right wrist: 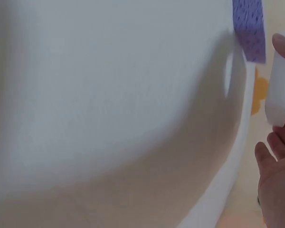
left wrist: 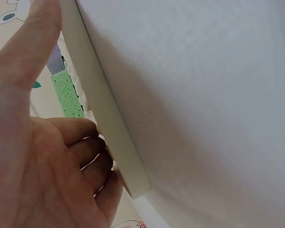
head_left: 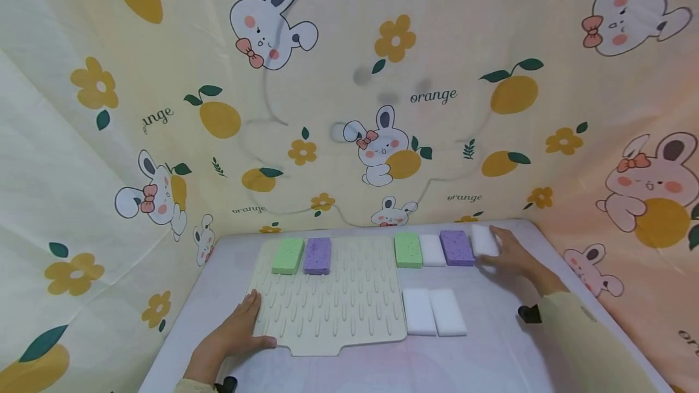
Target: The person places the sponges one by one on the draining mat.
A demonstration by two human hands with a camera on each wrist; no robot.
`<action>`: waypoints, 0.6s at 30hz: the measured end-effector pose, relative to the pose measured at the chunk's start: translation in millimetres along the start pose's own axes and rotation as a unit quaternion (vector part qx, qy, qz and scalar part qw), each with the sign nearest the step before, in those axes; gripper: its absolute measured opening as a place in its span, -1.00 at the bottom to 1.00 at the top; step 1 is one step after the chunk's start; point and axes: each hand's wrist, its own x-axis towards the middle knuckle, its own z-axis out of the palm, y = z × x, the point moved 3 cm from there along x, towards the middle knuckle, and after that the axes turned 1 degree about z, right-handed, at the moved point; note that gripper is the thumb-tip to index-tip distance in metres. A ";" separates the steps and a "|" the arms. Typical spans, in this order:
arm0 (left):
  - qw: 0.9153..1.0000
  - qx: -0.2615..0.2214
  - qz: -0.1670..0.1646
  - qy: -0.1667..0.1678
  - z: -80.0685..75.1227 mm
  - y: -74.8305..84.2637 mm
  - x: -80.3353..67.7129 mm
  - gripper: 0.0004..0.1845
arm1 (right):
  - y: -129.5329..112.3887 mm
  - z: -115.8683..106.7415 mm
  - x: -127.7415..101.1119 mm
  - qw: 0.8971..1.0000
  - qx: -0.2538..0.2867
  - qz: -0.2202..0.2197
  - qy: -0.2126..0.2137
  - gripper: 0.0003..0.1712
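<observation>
At far right of counter: right hand (head_left: 505, 252) on the end white sponge (head_left: 484, 240) — last block in the back row, just right of a purple sponge (head_left: 456, 247).
Right fingers: curled round the white sponge's edges, thumb on one side and the others on the other per right wrist view (right wrist: 278, 85); a light pinch, not a squeeze.
Left hand: left hand (head_left: 240, 331) flat on the near-left corner of the ribbed mat (head_left: 333, 302), fingers straight, pressing down, gripping nothing; thumb runs along the near edge.
Mat load: green sponge (head_left: 287, 255) and a second purple sponge (head_left: 317, 255) side by side at the mat's back-left; rest of the ribs bare.
Off-mat row: second green sponge (head_left: 408, 250), a white one (head_left: 432, 250), the purple, then the held white — all touching or nearly so.
Front pair: two white sponges (head_left: 434, 312) side by side just right of the mat.
Doing it well (judgement): lift straight up so the purple neighbour isn't dragged; keep the left palm weighting the mat so it doesn't slide; grip by the long sides, foam likely soft.
Hidden or unclear: right thumb contact hidden in head view; both wrist views mostly filled by blurred white counter (head_left: 491, 350); cannot tell whether the sponge is off the surface; the dark object at the right sleeve is too small to identify.
</observation>
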 end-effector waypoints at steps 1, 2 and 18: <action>1.000 0.001 0.000 0.000 -0.4 0.4 -0.2 0.42 | -3.0 1.1 -1.0 1.000 -0.001 0.001 0.003 0.45; 1.000 0.001 -0.002 -0.001 -0.8 0.8 -0.2 0.42 | -5.6 2.2 -1.2 1.000 -0.001 -0.001 0.005 0.45; 1.000 0.011 -0.017 -0.006 1.4 -1.8 3.2 0.44 | -49.0 30.3 -8.3 0.997 0.019 -0.071 0.032 0.34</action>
